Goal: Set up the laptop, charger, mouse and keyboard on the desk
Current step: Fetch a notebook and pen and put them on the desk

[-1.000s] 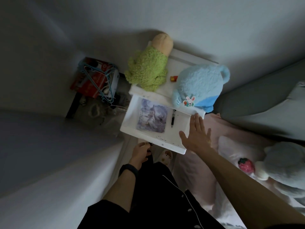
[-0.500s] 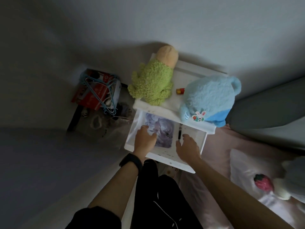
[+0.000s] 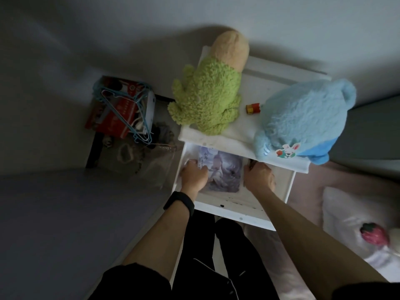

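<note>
Both hands in open drawer (image 3: 236,215) | left hand (image 3: 193,177) flat on picture (image 3: 224,172) | right hand (image 3: 258,177) grip unclear

Open white drawer (image 3: 229,210) with a flat illustrated sheet (image 3: 225,172) inside, both hands on its contents.

The sheet, printed in pale purple and grey, lies flat on the drawer floor, left of centre. The left hand (image 3: 193,175) rests on its left edge, fingers curled down. Just right of it the right hand (image 3: 258,177) bends over a slim dark object (image 3: 251,164) at the far side; the grip is unclear.
</note>
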The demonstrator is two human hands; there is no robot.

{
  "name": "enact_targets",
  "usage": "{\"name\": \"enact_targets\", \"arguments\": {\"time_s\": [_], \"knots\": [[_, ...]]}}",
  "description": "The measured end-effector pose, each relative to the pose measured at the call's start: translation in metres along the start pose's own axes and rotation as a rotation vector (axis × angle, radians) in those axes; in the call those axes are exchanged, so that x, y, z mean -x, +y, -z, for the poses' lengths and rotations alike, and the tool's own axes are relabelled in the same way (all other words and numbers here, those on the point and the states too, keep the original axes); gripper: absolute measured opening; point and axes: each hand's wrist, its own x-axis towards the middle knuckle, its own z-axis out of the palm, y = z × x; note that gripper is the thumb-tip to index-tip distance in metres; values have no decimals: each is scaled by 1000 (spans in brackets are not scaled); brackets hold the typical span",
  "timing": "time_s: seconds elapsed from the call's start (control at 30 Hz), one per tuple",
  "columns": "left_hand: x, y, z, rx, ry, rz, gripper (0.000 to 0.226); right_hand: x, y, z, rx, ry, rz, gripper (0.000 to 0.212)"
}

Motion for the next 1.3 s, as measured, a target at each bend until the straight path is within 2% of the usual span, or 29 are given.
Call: {"name": "enact_targets", "arguments": {"time_s": [0.17,0.33,0.43,0.53,0.67,0.8,0.93,1.0,1.17,1.3], "knots": [[-3,-1,-10,-168,31,-34,45,6,13,-6,-152,-96,-62,31],[-2,1,2,-109,-26,-62,43,16,27,2,-474,-212,-198,26],[15,9,15,-96,-24,-110,39,32,34,16,-675,-292,-219,20],[34,28,28,-114,-43,-85,41,54,36,35,-765,-366,-220,17],[63,50,43,-39,-60,-20,39,79,45,59,-707,-465,-183,19],[103,46,57,-8,5,0,38,96,66,70,-679,-489,-97,22],[150,18,68,44,36,-55,25,115,87,62,-651,-430,-21,16],[178,1,76,25,75,-106,25,123,98,55,-639,-420,-32,13],[238,-45,91,-13,259,-188,32,144,115,23,-546,-537,-61,35],[271,-92,78,64,345,-152,32,150,122,-3,-543,-580,-117,28]]}}
